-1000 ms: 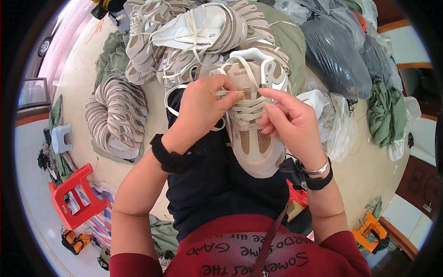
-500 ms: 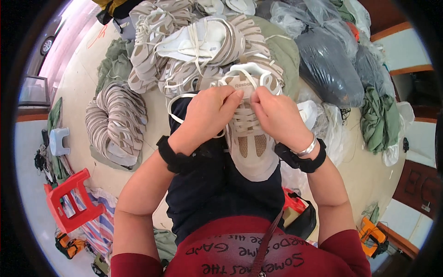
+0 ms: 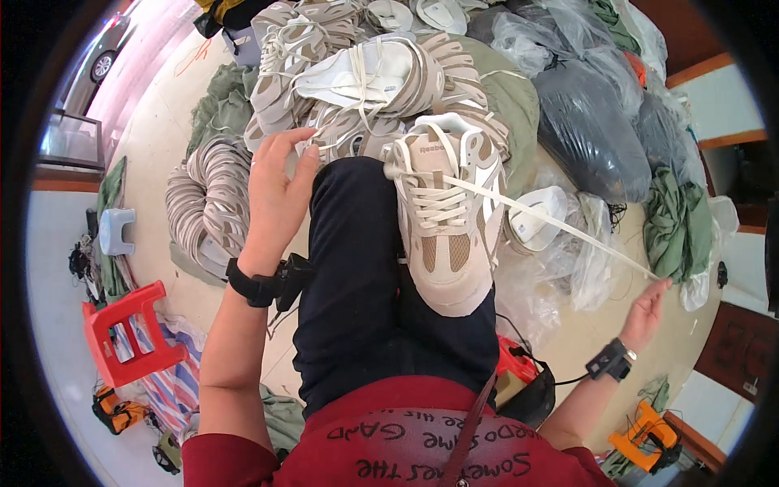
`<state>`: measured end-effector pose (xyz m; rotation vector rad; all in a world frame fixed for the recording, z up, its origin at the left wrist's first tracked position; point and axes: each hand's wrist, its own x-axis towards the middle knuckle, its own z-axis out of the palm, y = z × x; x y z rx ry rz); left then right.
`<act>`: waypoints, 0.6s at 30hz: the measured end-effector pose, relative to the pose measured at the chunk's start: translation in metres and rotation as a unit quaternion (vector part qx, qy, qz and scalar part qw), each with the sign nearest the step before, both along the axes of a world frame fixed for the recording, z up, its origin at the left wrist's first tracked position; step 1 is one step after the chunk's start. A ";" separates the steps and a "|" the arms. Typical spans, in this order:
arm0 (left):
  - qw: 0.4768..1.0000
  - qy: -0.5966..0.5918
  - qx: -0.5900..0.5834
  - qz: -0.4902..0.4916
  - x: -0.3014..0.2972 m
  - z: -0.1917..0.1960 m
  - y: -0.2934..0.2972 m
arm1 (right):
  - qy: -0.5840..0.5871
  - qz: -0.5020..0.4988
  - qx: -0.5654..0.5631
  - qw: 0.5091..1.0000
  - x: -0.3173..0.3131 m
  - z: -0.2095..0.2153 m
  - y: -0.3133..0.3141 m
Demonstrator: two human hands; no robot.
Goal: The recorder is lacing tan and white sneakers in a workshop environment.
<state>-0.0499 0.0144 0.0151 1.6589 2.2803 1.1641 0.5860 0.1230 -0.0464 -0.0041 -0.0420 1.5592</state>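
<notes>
both hands off sneaker (image 3: 449, 223): right hand (image 3: 647, 312) fingers pinch lace (image 3: 552, 224) taut; left hand (image 3: 277, 195) fingers spread.

So the sneaker (image 3: 445, 219) sat on the lap, shoe pile (image 3: 357, 73) right behind it, stool (image 3: 130, 333) off left, bags (image 3: 584, 122) to the right.

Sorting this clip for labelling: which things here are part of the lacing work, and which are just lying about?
In use: beige sneaker on the lap; white lace, pulled by right hand; left hand.
Lying about: shoe pile; red stool; grey bags.
</notes>
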 end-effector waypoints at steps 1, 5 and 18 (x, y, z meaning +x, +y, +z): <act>1.000 -0.010 -0.006 0.012 -0.001 0.002 0.000 | 0.004 0.000 -0.005 1.000 0.036 -0.009 -0.003; 1.000 -0.017 0.009 0.009 0.000 0.005 0.012 | -0.123 -0.220 -0.139 0.958 0.152 -0.035 -0.019; 0.933 0.163 -0.001 -0.320 0.049 0.001 0.107 | -0.790 0.029 -0.180 0.585 -0.045 -0.123 -0.036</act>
